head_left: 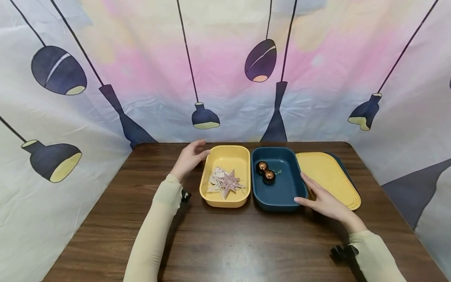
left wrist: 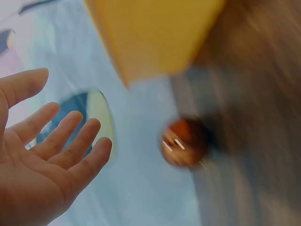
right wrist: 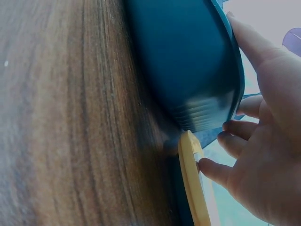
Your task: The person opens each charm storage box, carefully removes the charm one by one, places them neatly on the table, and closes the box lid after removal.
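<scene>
My left hand (head_left: 189,159) is held with fingers spread beside the upper left corner of a yellow container (head_left: 229,149). In the left wrist view its palm is bare, and a shiny copper bauble (left wrist: 184,142) rests on the table beside the container, apart from the fingers. Glittery star ornaments (head_left: 229,183) lie in the yellow container. My right hand (head_left: 325,201) touches the right side of a dark blue container (head_left: 278,205), its thumb at the front corner and its fingers loosely extended along the wall. Two copper baubles (head_left: 269,176) sit inside the blue container.
At the right, a yellow lid (head_left: 325,176) lies over a dark blue lid (head_left: 340,162), close by the right hand. The two containers stand side by side near the back edge of the wooden table (head_left: 225,243). Behind the table hangs a cloth (head_left: 232,70) printed with lamps.
</scene>
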Tool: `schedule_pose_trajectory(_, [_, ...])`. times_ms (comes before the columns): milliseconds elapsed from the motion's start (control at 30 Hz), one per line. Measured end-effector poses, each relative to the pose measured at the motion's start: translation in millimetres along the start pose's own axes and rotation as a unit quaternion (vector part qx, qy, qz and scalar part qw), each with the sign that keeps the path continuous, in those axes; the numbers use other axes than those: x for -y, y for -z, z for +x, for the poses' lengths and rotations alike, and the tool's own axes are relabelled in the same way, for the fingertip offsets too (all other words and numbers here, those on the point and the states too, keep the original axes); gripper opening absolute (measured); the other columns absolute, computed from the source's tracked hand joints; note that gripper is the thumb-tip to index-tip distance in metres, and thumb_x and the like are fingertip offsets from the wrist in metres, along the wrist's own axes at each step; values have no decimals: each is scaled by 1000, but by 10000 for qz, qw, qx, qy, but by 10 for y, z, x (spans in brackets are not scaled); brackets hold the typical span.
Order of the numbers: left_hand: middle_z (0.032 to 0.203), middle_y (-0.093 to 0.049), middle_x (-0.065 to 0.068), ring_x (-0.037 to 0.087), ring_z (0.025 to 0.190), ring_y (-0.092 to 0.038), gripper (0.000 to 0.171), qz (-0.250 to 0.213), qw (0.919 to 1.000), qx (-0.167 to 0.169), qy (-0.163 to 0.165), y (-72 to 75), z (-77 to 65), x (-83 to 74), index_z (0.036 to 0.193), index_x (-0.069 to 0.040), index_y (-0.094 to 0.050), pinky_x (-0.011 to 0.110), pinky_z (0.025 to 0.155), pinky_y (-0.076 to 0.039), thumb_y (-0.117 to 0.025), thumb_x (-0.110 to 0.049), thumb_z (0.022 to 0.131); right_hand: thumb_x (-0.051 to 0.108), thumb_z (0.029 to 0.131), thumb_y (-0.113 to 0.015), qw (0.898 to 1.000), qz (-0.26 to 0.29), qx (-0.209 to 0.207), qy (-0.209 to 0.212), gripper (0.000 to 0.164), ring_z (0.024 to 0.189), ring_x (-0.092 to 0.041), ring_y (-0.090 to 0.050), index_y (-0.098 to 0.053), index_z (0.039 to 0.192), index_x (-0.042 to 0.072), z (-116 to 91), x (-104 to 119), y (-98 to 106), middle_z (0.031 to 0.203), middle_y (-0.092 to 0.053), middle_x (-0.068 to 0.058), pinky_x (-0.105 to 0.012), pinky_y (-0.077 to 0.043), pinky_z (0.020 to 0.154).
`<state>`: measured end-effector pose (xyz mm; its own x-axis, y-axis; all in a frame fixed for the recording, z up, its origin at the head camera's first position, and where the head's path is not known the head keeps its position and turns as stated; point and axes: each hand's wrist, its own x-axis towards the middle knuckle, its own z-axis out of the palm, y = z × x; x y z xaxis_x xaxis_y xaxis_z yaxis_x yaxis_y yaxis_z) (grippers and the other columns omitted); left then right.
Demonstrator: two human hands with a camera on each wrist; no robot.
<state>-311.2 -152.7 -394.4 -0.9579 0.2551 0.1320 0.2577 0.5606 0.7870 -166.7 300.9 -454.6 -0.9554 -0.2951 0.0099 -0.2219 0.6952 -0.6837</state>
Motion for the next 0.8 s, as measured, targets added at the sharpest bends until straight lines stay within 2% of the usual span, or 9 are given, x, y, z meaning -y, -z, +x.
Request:
schedule_pose_trajectory(133, [149, -49, 11, 32, 133, -50, 55, 214, 9984, 273, -442, -110, 53, -257, 151, -16, -48, 48, 108, -42, -63, -32, 101, 47, 94, -69, 10000, -21, 9, 8, 97, 149, -47, -15, -9, 164, 15, 16, -2, -8, 166, -11, -20, -71, -21, 111])
schedule_pose_trajectory(267, [150, -49, 10, 32, 135, -49, 54, 327, 9929, 678, -923, -212, 105, -501, 151, -16, -48, 50, 109, -41, -62, -33, 102, 47, 95, -69, 10000, -42, 3, -13, 97, 149, -48, -15, -9, 164, 14, 8, -8, -3, 166, -11, -21, -71, -21, 111])
schedule_pose_trajectory(467, [151, -49, 4, 27, 135, -48, 52, 528, 9831, 1132, -1339, -361, 206, -850, 151, -18, -48, 48, 108, -42, -61, -33, 103, 46, 95, -69, 10000, -31, 7, 0, 96, 149, -49, -14, -9, 164, 15, 12, -14, 8, 166, -11, -22, -72, -21, 110])
schedule_pose_trajectory(600, [151, -49, 4, 26, 133, -50, 51, 801, 9743, 1324, -1635, -495, 306, -1063, 150, -16, -49, 44, 107, -43, -61, -32, 103, 45, 95, -69, 10000, -23, 7, 9, 96, 149, -49, -14, -9, 164, 14, 14, -13, 10, 166, -11, -21, -72, -21, 111])
schedule_pose_trajectory(800, [148, -52, 8, 25, 130, -53, 50, 1356, 9547, 1741, -1998, -740, 444, -1302, 149, -13, -50, 37, 106, -44, -60, -30, 103, 45, 95, -69, 10000, -26, 12, -13, 96, 149, -48, -14, -9, 164, 13, 17, -13, 0, 166, -11, -21, -71, -20, 111])
